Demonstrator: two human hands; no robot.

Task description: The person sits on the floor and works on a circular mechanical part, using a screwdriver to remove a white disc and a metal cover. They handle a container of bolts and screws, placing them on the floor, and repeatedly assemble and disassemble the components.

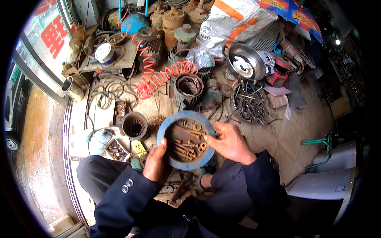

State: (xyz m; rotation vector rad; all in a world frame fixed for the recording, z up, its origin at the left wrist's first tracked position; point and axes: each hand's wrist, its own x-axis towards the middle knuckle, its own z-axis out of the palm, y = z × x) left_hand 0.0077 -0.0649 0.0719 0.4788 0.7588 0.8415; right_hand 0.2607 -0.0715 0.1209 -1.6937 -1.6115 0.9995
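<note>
A round dish with a wide blue rim [183, 115] is held level in front of me, above my knees. In it lie several rusty bolts [183, 150], along with nuts [203, 146] and washers [193, 125]. My left hand [156, 162] grips the near left rim, its thumb on top and its fingers hidden beneath. At the right rim my right hand [233, 143] is closed on the dish, the thumb reaching over the inner edge beside the bolts. The dish's underside is hidden.
Beyond the dish stand a dark motor stator [135, 126] and a larger motor housing [189, 86]. A coiled red hose [166, 77] crosses the floor. Farther right are a basin of scrap parts [250, 101] and a metal pot [254, 53]. A box of small parts [117, 150] lies left.
</note>
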